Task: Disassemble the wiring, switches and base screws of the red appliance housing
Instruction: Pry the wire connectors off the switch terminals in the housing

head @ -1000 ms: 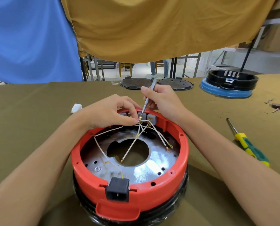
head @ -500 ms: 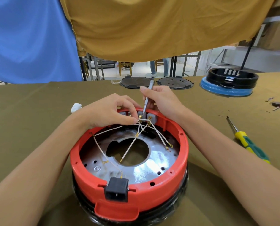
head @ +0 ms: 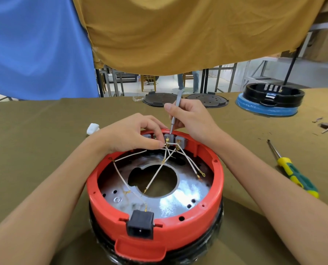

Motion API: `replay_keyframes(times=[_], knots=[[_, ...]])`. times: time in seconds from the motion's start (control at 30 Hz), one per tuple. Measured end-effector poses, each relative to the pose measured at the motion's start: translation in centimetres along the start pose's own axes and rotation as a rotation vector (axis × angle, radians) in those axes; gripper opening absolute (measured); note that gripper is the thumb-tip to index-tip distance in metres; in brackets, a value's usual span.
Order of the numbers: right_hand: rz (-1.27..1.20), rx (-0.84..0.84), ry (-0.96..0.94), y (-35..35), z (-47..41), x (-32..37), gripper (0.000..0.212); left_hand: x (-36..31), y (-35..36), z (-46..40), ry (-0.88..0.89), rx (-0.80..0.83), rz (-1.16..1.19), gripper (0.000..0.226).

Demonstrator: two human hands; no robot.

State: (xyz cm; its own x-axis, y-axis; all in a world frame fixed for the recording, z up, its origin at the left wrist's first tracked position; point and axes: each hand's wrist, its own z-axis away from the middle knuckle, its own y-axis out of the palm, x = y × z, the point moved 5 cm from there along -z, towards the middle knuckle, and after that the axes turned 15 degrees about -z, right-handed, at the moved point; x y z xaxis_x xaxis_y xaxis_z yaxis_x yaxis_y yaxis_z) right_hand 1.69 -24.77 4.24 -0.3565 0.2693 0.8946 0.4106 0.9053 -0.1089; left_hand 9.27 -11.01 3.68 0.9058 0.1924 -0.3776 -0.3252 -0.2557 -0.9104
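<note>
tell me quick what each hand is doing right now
Left hand: pinching white wires at the grey switches.
Right hand: gripping a thin grey tool.

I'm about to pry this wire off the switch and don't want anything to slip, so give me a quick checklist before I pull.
1. Right hand grips the thin grey tool: ok.
2. Tool tip seated at the middle grey switch: ok.
3. Left hand pinches the white wires at the switch: ok.
4. Terminal already loose: cannot tell.
5. Red housing upright on the table: ok.
6. Yellow-green screwdriver within reach on the right: ok.
</note>
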Motion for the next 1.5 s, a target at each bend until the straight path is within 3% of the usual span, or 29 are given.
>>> replay_keyframes(times=[0.1,0.33,0.63,1.17,1.5], knots=[[0.028,0.073,0.053,0.5,0.2,-0.3,0.034,-0.1,0.0,0.0,-0.002,0.005,0.0,0.007],[-0.062,-0.057,-0.028,-0.2,0.2,-0.1,0.032,-0.2,0.0,0.0,0.007,-0.006,0.015,0.008],[-0.072,-0.036,-0.039,0.1,0.5,0.5,0.031,-0.1,0.0,0.1,-0.001,-0.008,0.012,0.013],[-0.19,-0.049,0.22,-0.4,0.5,-1.3,0.036,-0.1,0.0,0.1,-0.009,0.007,0.003,0.021],[-0.255,-0.095,0.194,-0.7,0.7,-1.3,0.036,-0.3,0.0,0.3,-0.013,0.007,-0.007,0.019]])
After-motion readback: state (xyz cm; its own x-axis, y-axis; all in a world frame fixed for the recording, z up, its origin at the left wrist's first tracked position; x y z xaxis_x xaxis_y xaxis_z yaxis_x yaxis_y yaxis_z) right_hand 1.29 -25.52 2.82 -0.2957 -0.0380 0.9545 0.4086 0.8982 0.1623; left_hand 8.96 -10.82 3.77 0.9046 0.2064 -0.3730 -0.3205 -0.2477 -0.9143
